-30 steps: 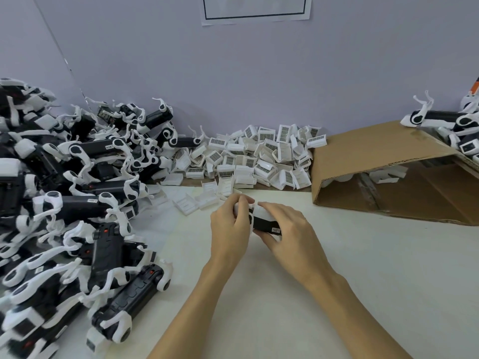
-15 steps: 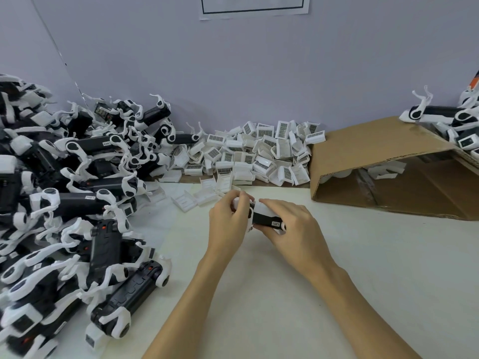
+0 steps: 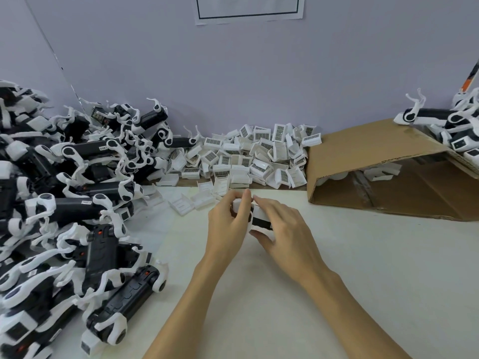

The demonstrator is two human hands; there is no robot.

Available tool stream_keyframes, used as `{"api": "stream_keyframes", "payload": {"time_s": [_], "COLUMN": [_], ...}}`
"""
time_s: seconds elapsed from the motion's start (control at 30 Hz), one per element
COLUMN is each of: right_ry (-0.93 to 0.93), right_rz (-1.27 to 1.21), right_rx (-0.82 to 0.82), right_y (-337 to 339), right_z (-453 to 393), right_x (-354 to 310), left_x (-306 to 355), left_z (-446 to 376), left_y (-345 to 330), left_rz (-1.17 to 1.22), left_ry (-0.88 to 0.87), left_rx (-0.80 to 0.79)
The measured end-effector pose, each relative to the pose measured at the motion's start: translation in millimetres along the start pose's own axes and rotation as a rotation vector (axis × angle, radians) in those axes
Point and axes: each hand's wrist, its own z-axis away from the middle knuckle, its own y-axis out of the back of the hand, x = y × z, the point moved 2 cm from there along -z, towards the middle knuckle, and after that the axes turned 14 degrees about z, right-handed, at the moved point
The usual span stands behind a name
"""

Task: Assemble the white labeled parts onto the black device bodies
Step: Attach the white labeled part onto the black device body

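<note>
Black and white plastic meet at the middle of the table (image 3: pixel 337 294), where a small black device body (image 3: pixel 260 221) is held between both hands just above the surface. The left hand (image 3: pixel 228 224) curls round its near end, fingertips pinching a white part (image 3: pixel 237 204) at the top, while the right hand (image 3: pixel 287 234) wraps the other end, thumb under and fingers over; how far the white part is seated is hidden by the fingers. This looks like the fitting step itself, and the next move probably calls for a firm, square press until the piece catches. At twelve o'clock from the hands lies the heap of white labeled parts (image 3: pixel 259 156) against the wall. From nine to seven o'clock spreads a pile of black bodies with white arms (image 3: pixel 77 203). At two o'clock sits a tipped cardboard box (image 3: pixel 375 156), with more units (image 3: pixel 453 125) on it.
</note>
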Motion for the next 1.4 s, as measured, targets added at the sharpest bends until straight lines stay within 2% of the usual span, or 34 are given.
{"api": "stream_keyframes", "payload": {"time_s": [0.13,0.23,0.3,0.37,0.43,0.5,0.53,0.63,0.73,0.83,0.93,1.0,1.07,1.13,1.23,1.33,1.4], "right_ry": [-0.041,-0.03,0.005,0.031,0.033,0.01,-0.004,0.016,0.004,-0.005,0.028,0.031,0.034,0.07,-0.015,-0.11,-0.109], "right_rz": [0.033,0.057,0.07,0.068,-0.03,-0.206,-0.25,-0.13,-0.074,-0.073,-0.021,-0.072,-0.128,-0.076,-0.03,-0.154,-0.187], "right_rx": [0.095,0.147,0.16,0.107,-0.037,-0.144,-0.139,-0.048,-0.162,-0.182,-0.032,0.03,-0.006,-0.043,-0.02,-0.059,-0.055], "right_y": [5,8,8,7,7,9,11,15,12,8,14,16,15,11,8,12,15], "right_z": [-5,-6,-7,-6,-4,-3,-5,-9,-8,-6,-12,-13,-10,-7,-6,-3,-3], "right_x": [4,8,10,13,17,21,24,37,45,42,35,28,19,12,9,16,22], "left_x": [6,4,4,5,3,4,3,7,4,2,1,1,0,-3,-5,-8,-6], "left_z": [2,3,3,2,0,-2,-4,-3,2,3,-2,-4,-5,-4,-3,-5,-4], "left_y": [-4,-1,2,2,3,6,9,11,6,3,7,8,7,7,8,11,11], "left_rz": [0.055,-0.106,-0.048,0.108,0.15,0.146,0.135,0.128,0.015,-0.003,0.108,0.141,0.186,0.24,0.175,-0.04,0.022], "left_ry": [0.005,0.081,0.175,0.26,0.281,0.272,0.248,0.131,-0.006,-0.021,0.013,0.054,0.128,0.179,0.161,0.056,0.085], "left_rx": [-0.05,-0.064,-0.117,-0.17,-0.163,-0.127,-0.138,-0.281,-0.376,-0.322,-0.249,-0.164,-0.058,0.009,-0.009,-0.098,-0.182]}}
